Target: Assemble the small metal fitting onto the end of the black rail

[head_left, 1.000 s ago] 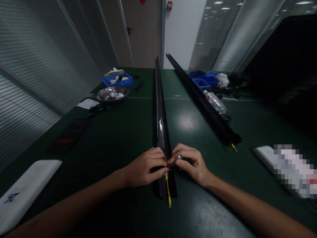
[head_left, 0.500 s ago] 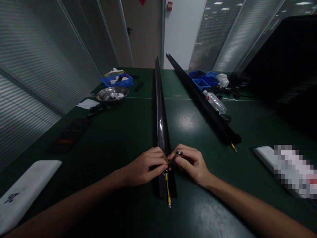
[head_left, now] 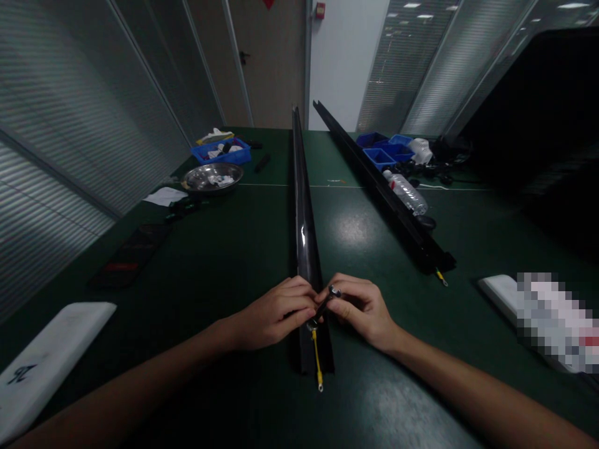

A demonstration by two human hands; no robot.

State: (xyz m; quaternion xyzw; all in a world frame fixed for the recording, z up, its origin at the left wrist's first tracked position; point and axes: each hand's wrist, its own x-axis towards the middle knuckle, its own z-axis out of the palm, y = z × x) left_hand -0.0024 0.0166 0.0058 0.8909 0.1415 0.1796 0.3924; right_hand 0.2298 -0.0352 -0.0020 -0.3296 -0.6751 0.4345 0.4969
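Observation:
A long black channel-shaped bar runs away from me along the table, its near end between my hands. With fingers and thumb bent together, my right hand holds a small metal wrench, its open jaw sticking up by the thumb. The wrench's other end slopes down into the bar. My left hand lies over the bar's left side, thumb and fingertips closed around the lower part of the wrench. Just below them a yellow wire with a ring terminal hangs along the channel. The fingers hide part of the wrench's lower end.
A second black bar lies to the right, with a yellow wire end. Beyond it are a plastic bottle and blue bins. Leftward stand a metal bowl, a blue tray and a white slab.
The wrench has turned slightly in my right fingers, its upper jaw shifting a little left and facing differently. Both hands stay nearly in place.

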